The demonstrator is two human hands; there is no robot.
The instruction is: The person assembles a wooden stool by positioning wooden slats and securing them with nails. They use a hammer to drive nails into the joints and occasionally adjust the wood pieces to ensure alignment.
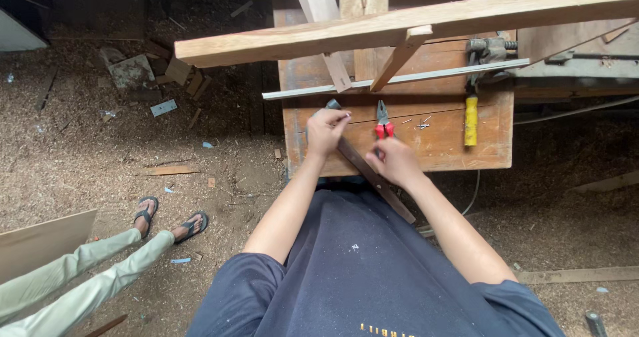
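My left hand (325, 131) pinches a small nail at the top end of a long dark wooden strip (373, 174) that lies slantwise over the wooden workbench (486, 144) and runs back towards my body. My right hand (394, 161) grips the strip lower down. Red-handled pliers (383, 121) lie on the bench just above my right hand, with a few loose nails (421, 122) to their right.
A yellow-handled tool (471, 120) and a metal clamp (487, 47) sit at the bench's right. A metal bar (399, 81) and long wooden planks (399, 27) cross above the bench. Another person's legs in sandals (143, 227) stretch out at the left on the sawdust floor (100, 157).
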